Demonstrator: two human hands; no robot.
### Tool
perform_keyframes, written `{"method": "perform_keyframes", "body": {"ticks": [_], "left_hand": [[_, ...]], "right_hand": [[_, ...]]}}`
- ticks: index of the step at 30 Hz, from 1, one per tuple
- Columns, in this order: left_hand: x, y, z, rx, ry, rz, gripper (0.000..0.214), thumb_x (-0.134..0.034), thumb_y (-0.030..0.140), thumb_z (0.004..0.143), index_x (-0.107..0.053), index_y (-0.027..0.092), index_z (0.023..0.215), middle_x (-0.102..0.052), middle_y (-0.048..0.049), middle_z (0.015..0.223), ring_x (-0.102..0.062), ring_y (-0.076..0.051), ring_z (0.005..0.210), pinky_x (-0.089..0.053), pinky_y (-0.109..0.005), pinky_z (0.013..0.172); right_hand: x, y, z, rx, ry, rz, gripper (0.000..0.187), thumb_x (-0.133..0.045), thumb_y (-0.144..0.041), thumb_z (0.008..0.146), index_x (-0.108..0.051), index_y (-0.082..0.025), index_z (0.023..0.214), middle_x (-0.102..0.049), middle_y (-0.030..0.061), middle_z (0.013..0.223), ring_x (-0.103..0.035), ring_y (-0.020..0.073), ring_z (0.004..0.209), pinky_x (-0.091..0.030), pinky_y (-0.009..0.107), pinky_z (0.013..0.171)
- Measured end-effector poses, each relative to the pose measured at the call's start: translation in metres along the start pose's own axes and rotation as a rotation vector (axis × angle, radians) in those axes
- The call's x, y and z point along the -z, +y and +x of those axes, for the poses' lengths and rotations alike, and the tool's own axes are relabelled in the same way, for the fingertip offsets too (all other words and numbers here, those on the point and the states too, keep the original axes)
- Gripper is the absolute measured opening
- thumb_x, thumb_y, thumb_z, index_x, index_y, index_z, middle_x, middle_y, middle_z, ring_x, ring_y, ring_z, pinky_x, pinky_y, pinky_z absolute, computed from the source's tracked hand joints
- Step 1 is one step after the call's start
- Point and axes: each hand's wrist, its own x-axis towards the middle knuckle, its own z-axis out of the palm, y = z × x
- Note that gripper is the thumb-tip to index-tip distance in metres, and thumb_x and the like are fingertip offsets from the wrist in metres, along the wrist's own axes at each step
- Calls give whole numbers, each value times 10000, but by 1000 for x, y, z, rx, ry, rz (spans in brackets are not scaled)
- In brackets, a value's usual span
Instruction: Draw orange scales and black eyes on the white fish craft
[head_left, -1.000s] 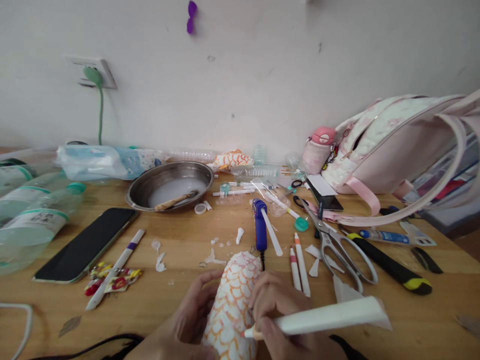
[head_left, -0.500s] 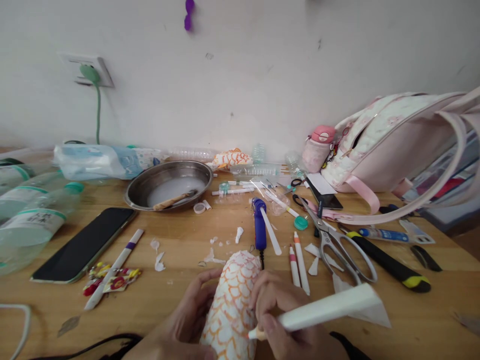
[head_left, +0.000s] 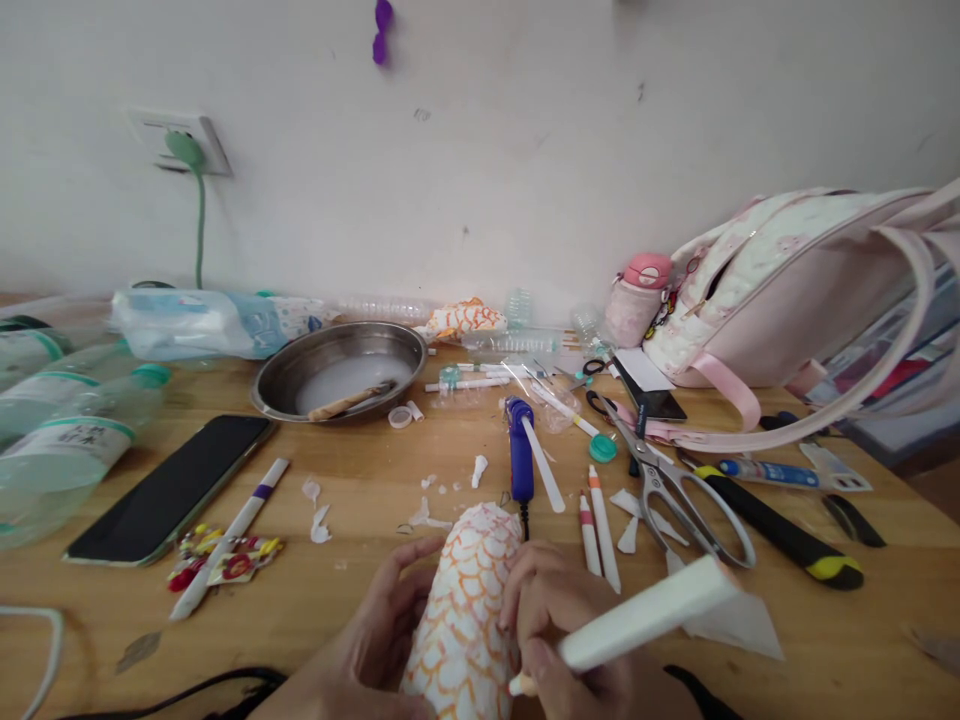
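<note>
Orange scale outlines cover the white rounded model (head_left: 465, 600), low in the centre of the view, between the 2 hands. The left hand (head_left: 379, 640) grasps its left side, and the right hand (head_left: 562, 620) pinches a thick white marker (head_left: 649, 612), its tip close by the model's lower right edge; contact is hard to tell. Just beyond, a blue glue gun (head_left: 520, 455) lies on the wooden table (head_left: 360, 470), with 2 slim markers (head_left: 604, 530) and silver scissors (head_left: 654, 482) to its right

The left hand (head_left: 375, 640) holds a white form (head_left: 465, 605) (orange-scaled) and the right hand (head_left: 555, 610) a marker (head_left: 649, 612).
</note>
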Motion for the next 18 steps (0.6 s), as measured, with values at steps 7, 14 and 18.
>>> {"method": "perform_keyframes", "body": {"ticks": [7,14,18], "left_hand": [[-18,16,7,53,-73,-187,644,-781,322,555,-585,302,1167,-475,-41,1401,-272,-384,1366,-150,-587,1101],[-9,19,0,17,-43,-160,751,-768,328,581,-445,395,1255,-487,25,1384,-301,-331,1364,-122,-511,1125],[-21,31,-4,176,56,-200,780,-726,349,607,-320,387,1271,-426,-5,1442,-405,-337,1301,-211,-501,1093]], "right_hand": [[2,6,1,35,-26,117,198,-455,-234,872,-467,-214,675,-540,-13,599,-580,154,625,-467,300,636],[5,12,-6,15,-118,120,227,-466,-348,921,-542,-212,755,-610,22,679,-607,158,668,-485,289,627],[5,25,-11,74,-151,143,123,-523,-306,900,-558,-222,818,-627,-1,710,-610,130,681,-483,241,628]]}}
